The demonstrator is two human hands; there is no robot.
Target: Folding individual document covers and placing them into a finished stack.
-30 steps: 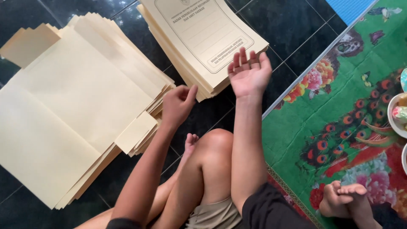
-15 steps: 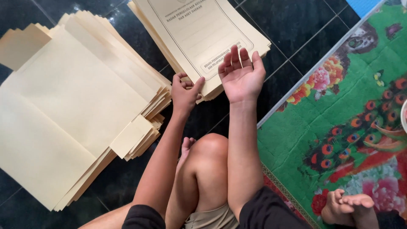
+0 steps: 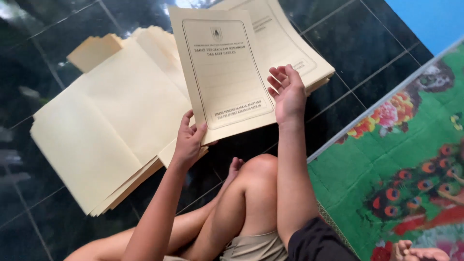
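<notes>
At frame centre, your left hand (image 3: 189, 140) pinches the cream folder cover (image 3: 222, 72) by its lower corner, lifted above the folder stack (image 3: 106, 130); your right hand (image 3: 288, 92) is released, fingers spread, against its right edge.

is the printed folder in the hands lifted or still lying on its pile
Lifted. The printed folder tilts up off the pile; the left hand pinches its bottom edge, the right hand steadies its side.

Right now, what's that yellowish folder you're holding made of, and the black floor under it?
The folder looks like thin cream card with a matte face: it stays flat while the left hand pinches only its bottom corner. The floor seems to be dark glazed tile, perhaps polished stone: it mirrors light and shows straight grout lines.
</notes>
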